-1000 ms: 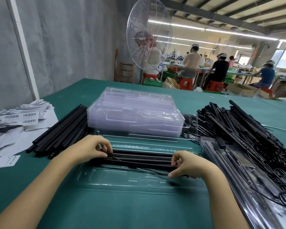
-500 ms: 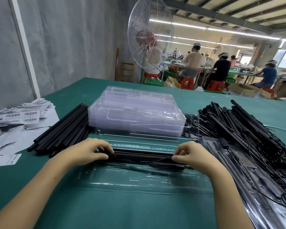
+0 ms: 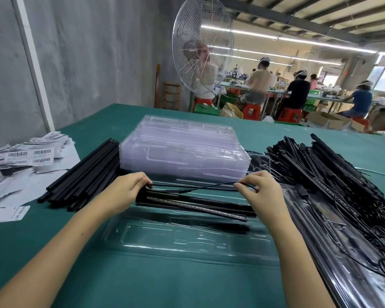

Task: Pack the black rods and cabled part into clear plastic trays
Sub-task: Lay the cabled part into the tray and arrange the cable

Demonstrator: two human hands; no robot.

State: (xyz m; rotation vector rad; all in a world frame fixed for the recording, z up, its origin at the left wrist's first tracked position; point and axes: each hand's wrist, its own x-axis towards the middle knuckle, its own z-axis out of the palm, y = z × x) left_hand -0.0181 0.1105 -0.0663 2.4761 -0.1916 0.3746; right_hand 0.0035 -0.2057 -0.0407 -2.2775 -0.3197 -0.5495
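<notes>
An open clear plastic tray (image 3: 187,243) lies on the green table in front of me. Black rods (image 3: 198,202) rest in its far half, one of them slanting across toward the right. A thin black cable (image 3: 193,189) stretches just above the rods between my hands. My left hand (image 3: 125,192) pinches its left end and my right hand (image 3: 261,191) pinches its right end. A pile of loose black rods (image 3: 85,174) lies to the left. A heap of cabled black parts (image 3: 333,165) lies to the right.
A stack of empty clear trays (image 3: 182,150) stands just behind the open one. Barcode labels and papers (image 3: 20,161) cover the table's left edge. Filled trays (image 3: 342,252) lie at the near right. A standing fan (image 3: 201,45) and seated workers are beyond the table.
Both hands have lifted off the rods in the tray and now hold the thin cable taut between them, slightly higher and farther apart. One rod now lies askew.
</notes>
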